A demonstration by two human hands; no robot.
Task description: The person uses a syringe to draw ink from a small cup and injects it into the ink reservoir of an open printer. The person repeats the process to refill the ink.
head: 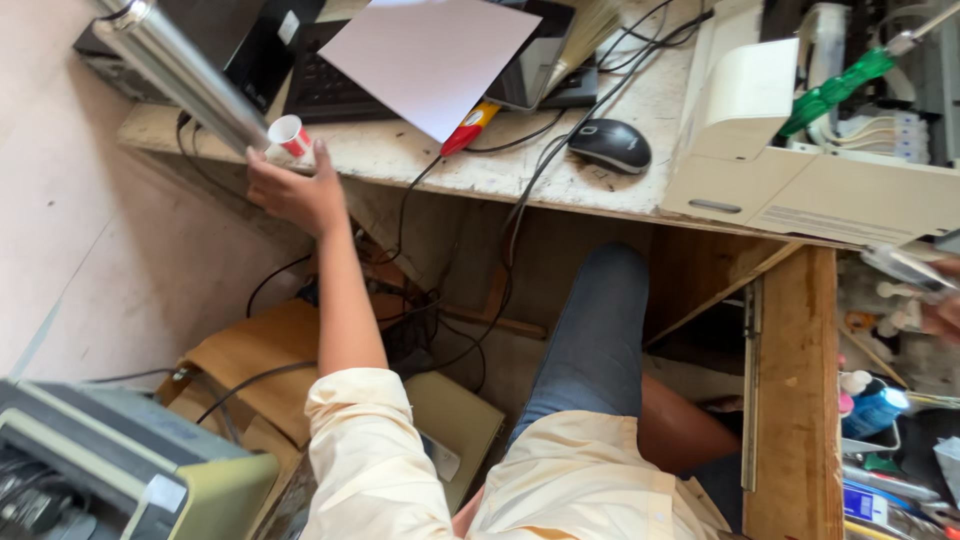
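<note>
My left hand [292, 192] reaches up to the front edge of the worn desk [420, 155]. Its fingers close round the bottom of a small red and white cup [290, 135]. The end of a long silver tube [180, 68] lies right beside the cup and the hand. My right hand [942, 312] shows only partly at the far right edge, blurred. It grips a clear plastic-looking object [905, 266] over an open wooden drawer [795, 400].
On the desk lie a white sheet of paper [430, 55], a black keyboard [325, 85], a black mouse [610, 145], a red marker [465, 128] and a beige printer [800, 150]. Cables hang under the desk. A grey machine [110, 465] stands at the lower left.
</note>
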